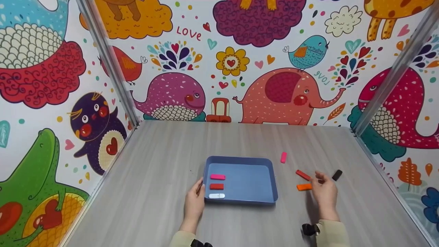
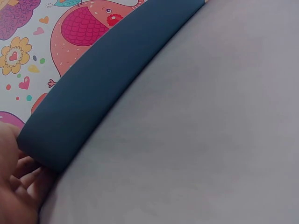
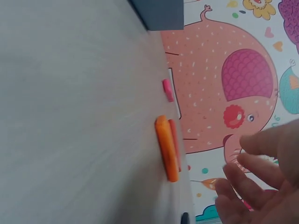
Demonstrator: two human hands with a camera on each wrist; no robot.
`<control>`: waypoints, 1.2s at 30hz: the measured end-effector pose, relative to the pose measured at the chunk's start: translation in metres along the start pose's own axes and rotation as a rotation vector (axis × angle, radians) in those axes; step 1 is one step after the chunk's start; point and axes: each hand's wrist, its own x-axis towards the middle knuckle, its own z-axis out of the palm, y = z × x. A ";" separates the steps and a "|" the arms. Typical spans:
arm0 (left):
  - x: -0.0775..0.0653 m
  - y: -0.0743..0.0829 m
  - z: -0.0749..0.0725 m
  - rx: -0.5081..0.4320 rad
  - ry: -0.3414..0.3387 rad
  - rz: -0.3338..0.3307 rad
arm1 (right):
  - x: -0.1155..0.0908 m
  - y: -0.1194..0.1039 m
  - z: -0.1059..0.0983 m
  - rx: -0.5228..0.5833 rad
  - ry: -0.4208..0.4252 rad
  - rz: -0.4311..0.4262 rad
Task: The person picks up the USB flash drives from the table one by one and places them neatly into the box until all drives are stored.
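Orange stick (image 1: pixel 303 187) lies on the tabletop (image 1: pixel 164 164), its right end beneath the fingers of the right hand (image 1: pixel 324 193) as seen from the head. In the right wrist view those fingers are loosely spread, well apart from one another at the tips, holding nothing, and a gap shows between them and the orange stick. Just beyond and to the left of these fingertips is a loose red stick (image 1: pixel 303 175), slanted; farther off the same way lies a loose pink stick (image 1: pixel 284 157). A black stick (image 1: pixel 337 175) rests a little to the right of the fingers.

Well to the left of the right fingers sits a blue tray (image 1: pixel 240 202). The left hand (image 1: pixel 194 202) grips its left side near the close corner, fingers bent against the outside. Inside, just right of the left fingers, three sticks lie in a column: pink stick (image 1: pixel 217 177) farthest, red stick (image 1: pixel 216 186) between, white stick (image 1: pixel 216 196) nearest. Beyond both hands' fingers stands a wall (image 1: pixel 253 82) printed with cartoon animals.
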 end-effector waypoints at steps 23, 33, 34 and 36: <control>0.001 0.001 -0.001 -0.005 0.003 0.025 | 0.021 0.036 0.001 -0.048 0.162 0.215; 0.000 0.000 -0.001 -0.008 0.001 0.023 | 0.029 0.044 -0.002 -0.132 0.102 0.215; 0.000 0.000 -0.001 -0.005 0.001 0.026 | 0.030 0.044 -0.002 -0.142 0.094 0.213; 0.000 0.000 -0.001 0.005 0.002 0.025 | 0.032 0.044 -0.002 -0.175 0.086 0.205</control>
